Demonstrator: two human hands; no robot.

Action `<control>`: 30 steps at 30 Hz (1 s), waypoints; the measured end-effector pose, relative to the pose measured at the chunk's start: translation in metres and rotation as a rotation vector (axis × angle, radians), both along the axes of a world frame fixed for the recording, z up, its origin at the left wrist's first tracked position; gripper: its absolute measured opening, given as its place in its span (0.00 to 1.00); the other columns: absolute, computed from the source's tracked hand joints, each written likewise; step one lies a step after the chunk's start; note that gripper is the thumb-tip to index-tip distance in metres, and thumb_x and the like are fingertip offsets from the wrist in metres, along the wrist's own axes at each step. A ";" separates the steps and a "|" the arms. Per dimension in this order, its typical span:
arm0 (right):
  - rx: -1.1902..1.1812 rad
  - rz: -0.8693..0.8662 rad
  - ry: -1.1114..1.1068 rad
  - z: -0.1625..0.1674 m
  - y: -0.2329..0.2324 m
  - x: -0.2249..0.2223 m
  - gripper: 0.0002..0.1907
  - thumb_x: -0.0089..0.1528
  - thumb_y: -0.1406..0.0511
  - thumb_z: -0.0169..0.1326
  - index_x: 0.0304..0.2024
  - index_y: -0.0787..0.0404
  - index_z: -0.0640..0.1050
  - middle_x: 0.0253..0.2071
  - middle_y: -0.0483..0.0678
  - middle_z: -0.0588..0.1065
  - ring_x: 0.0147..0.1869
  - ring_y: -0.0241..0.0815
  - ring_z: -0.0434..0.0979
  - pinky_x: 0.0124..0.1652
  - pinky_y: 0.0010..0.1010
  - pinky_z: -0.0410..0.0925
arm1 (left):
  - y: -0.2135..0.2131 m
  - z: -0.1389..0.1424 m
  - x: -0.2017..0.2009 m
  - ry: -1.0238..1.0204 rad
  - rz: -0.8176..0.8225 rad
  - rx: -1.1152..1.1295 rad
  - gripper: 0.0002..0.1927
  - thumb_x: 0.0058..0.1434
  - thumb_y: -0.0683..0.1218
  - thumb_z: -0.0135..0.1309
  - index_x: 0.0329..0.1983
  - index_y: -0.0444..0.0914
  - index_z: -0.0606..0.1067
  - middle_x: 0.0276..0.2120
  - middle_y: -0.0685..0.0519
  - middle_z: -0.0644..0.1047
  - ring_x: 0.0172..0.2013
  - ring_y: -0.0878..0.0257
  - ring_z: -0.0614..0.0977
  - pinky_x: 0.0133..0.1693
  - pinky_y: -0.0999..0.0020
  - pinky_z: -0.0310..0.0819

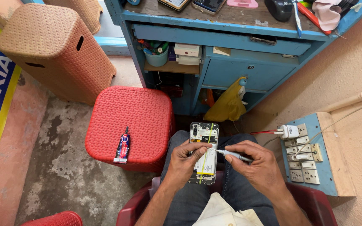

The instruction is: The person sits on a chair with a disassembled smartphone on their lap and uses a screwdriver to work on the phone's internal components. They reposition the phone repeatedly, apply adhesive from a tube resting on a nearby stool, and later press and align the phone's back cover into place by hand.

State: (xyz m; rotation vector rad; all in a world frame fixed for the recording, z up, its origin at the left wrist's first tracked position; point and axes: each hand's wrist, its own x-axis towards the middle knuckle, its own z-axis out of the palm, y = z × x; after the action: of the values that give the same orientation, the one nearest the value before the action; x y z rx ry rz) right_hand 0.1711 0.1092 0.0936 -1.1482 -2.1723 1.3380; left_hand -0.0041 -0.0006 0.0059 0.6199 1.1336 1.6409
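Observation:
An opened phone (205,142) with its back cover off rests on my lap, showing its battery and circuit board. My left hand (185,161) grips the phone's left edge. My right hand (254,165) pinches a thin grey screwdriver (233,155) whose tip points left and meets the phone near its middle. A small glue tube (122,146) lies on the red plastic stool (147,113) to the left of my knees.
A blue wooden workbench (214,39) with drawers, a yellow bag (229,104) and cluttered tools stands ahead. A switchboard (304,161) with a white charger plugged in hangs on the right wall. A tan stool (49,50) sits far left on the concrete floor.

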 end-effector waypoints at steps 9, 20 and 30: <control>0.132 -0.029 0.033 0.010 -0.006 -0.004 0.13 0.56 0.69 0.65 0.44 0.65 0.85 0.35 0.43 0.80 0.29 0.26 0.72 0.27 0.20 0.66 | 0.001 0.003 0.001 0.114 0.044 0.000 0.10 0.66 0.41 0.58 0.46 0.33 0.83 0.43 0.52 0.80 0.42 0.66 0.82 0.43 0.72 0.78; 0.403 0.058 0.042 0.010 -0.011 -0.017 0.13 0.56 0.70 0.64 0.44 0.61 0.84 0.35 0.47 0.79 0.32 0.33 0.79 0.25 0.24 0.72 | 0.001 0.015 0.006 0.443 0.085 -0.012 0.08 0.64 0.39 0.58 0.45 0.35 0.83 0.42 0.50 0.80 0.42 0.63 0.84 0.43 0.70 0.80; 0.621 0.132 0.052 0.006 -0.010 -0.022 0.12 0.56 0.70 0.64 0.43 0.63 0.83 0.34 0.49 0.78 0.37 0.44 0.80 0.35 0.32 0.73 | -0.002 0.024 0.005 0.729 0.131 0.020 0.11 0.62 0.34 0.56 0.46 0.35 0.81 0.41 0.45 0.79 0.39 0.54 0.86 0.38 0.65 0.80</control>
State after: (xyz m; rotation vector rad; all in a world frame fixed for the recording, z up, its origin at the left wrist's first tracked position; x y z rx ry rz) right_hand 0.1491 0.0994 0.1001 -0.7260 -2.3985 0.6322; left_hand 0.0013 -0.0024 0.0299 1.2384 1.7008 1.5711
